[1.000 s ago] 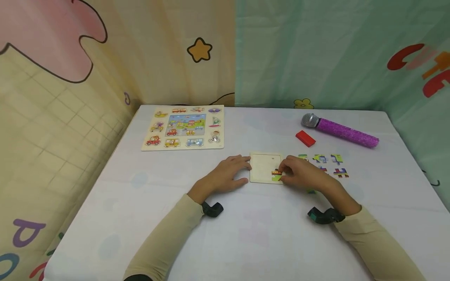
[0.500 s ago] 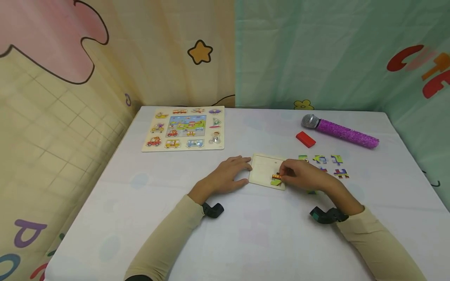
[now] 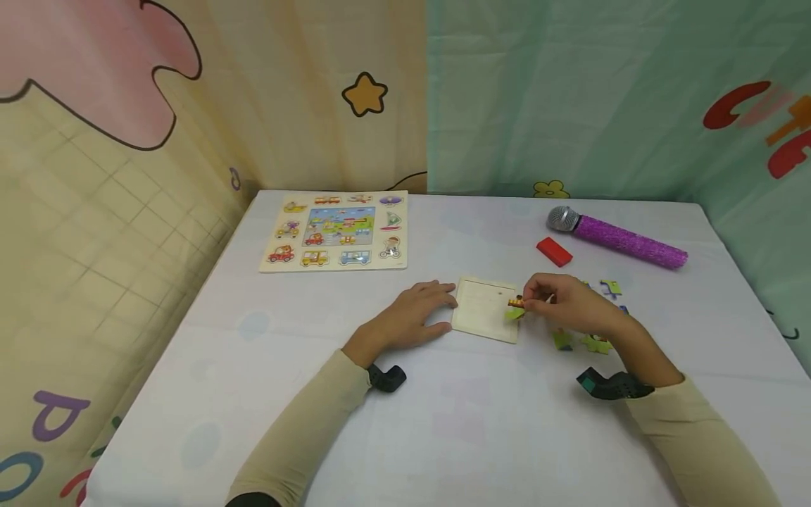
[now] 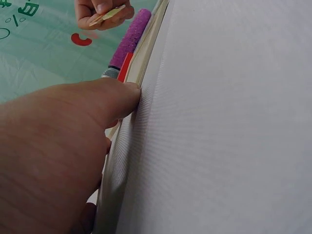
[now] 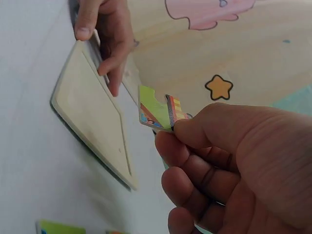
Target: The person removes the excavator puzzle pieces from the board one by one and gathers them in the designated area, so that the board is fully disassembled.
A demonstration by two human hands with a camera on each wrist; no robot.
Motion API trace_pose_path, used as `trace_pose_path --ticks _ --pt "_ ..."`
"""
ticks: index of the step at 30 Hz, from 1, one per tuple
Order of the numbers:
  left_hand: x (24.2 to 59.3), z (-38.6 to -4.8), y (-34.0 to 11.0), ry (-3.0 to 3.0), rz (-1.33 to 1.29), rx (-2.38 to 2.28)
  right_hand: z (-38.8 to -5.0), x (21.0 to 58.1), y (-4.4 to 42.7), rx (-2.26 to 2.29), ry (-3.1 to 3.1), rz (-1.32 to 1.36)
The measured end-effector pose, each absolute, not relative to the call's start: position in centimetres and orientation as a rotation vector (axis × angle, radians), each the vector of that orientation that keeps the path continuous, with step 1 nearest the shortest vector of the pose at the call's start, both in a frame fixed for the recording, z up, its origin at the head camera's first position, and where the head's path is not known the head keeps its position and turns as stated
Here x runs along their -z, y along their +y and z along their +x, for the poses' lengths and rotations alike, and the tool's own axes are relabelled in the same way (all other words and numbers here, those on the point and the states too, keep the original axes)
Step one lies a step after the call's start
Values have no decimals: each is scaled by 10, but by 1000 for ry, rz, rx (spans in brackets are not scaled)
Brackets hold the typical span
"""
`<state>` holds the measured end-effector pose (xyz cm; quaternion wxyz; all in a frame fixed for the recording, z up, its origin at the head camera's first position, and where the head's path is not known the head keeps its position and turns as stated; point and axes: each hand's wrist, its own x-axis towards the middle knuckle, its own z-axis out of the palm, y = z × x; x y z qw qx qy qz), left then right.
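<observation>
My right hand [image 3: 573, 304] pinches a small puzzle piece [image 5: 155, 108] between thumb and finger, its other fingers curled below. Green with red and yellow stripes, the piece is held up off the pale puzzle tray [image 5: 92, 107], near the tray's right side in the head view. Nothing lies in the visible part of that square, rimmed tray [image 3: 481, 310]. At its left edge rests my left hand [image 3: 408, 313], fingers spread and touching the rim. The left wrist view has the thumb [image 4: 124, 95] against the tray's edge.
Several loose puzzle pieces [image 3: 595, 343] lie around and partly under the right hand. Behind them are a red block [image 3: 554, 251] and a purple glittery microphone [image 3: 624, 239]. A vehicle puzzle board [image 3: 395, 264] lies at the back left; curtains stand behind the table.
The puzzle piece, earlier at the tray's lower right corner, is now lifted off in my right hand, which moved right. The tray has turned slightly. My left hand stayed at its edge.
</observation>
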<state>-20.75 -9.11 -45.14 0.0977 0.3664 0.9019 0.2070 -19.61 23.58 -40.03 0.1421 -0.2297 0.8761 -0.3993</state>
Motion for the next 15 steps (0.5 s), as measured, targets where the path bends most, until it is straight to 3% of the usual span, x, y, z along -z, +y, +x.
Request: trace_pose_path --ticks 15 --pt "448 -205 -90 2701 1135 -569 -167 394 344 1101 2728 -297"
